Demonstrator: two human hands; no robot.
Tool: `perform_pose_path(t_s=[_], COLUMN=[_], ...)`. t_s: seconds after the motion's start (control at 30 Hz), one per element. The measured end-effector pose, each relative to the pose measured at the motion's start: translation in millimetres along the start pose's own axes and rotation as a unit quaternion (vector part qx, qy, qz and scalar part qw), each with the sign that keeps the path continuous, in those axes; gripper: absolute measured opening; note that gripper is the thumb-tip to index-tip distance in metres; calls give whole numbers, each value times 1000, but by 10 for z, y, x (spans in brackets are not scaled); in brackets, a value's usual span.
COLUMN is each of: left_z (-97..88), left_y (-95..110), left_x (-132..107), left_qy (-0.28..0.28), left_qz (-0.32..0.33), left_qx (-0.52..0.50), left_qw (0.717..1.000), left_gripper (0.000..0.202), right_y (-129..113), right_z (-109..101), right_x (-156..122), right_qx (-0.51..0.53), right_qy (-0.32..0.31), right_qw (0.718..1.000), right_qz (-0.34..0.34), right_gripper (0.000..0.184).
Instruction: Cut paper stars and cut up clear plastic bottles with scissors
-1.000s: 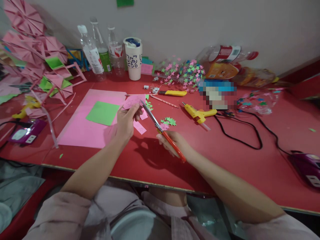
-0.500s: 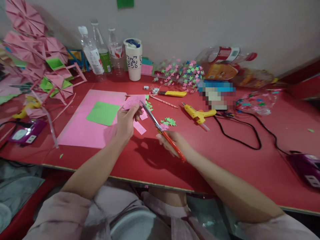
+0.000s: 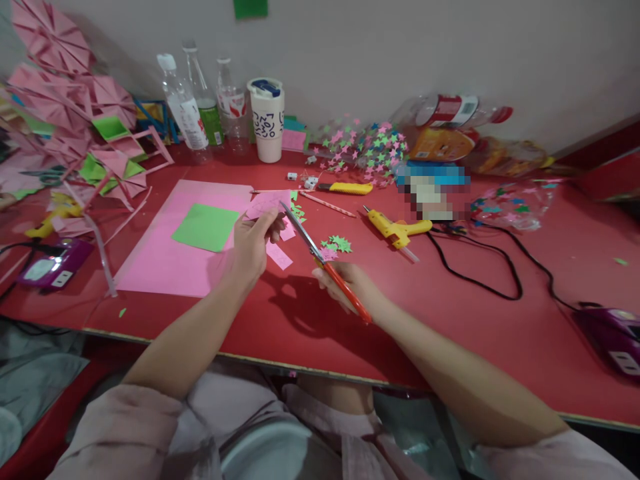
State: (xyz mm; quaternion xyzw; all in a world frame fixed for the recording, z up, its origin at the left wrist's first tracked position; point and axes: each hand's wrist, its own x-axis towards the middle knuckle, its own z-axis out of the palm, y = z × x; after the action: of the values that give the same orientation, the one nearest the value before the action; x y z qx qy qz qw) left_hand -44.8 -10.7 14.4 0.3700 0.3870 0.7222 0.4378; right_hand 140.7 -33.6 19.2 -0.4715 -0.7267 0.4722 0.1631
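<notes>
one flat pink paper piece (image 3: 261, 203), likely light, bendable, best edge-held: left hand (image 3: 251, 243), fingers clamped, pinches its near edge; right hand (image 3: 363, 283) clasps red-handled metal scissors (image 3: 329, 266).

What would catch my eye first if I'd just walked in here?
Probably the red-handled scissors in the right hand, blade tips at the small pink paper in the left hand. Then perhaps the folded pink paper decoration rising at the far left, and the green square on the large pink sheet, left of centre.
</notes>
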Motion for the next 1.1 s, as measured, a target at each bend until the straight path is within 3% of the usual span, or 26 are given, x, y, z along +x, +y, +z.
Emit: perform_pose_path(t_s=[0.3, 0.47, 0.7, 1.1], left_z=[-105, -64, -12, -7], left_y=[85, 81, 24, 55], left_x=[152, 100, 26, 6], left_qy=[5, -19, -48, -54], left_qz=[28, 7, 24, 45], left_qx=[1, 11, 5, 43], left_qw=[1000, 1000, 999, 997], left_gripper=[18, 22, 22, 22], right_y=[-43, -51, -64, -1], right_z=[-19, -22, 9, -11], right_x=[-5, -34, -42, -46], right_qx=[49, 81, 109, 61], right_qy=[-7, -25, -5, -18], right_qw=[998, 995, 991, 997], right_qz=[32, 59, 75, 35], right_gripper=[55, 49, 47, 52])
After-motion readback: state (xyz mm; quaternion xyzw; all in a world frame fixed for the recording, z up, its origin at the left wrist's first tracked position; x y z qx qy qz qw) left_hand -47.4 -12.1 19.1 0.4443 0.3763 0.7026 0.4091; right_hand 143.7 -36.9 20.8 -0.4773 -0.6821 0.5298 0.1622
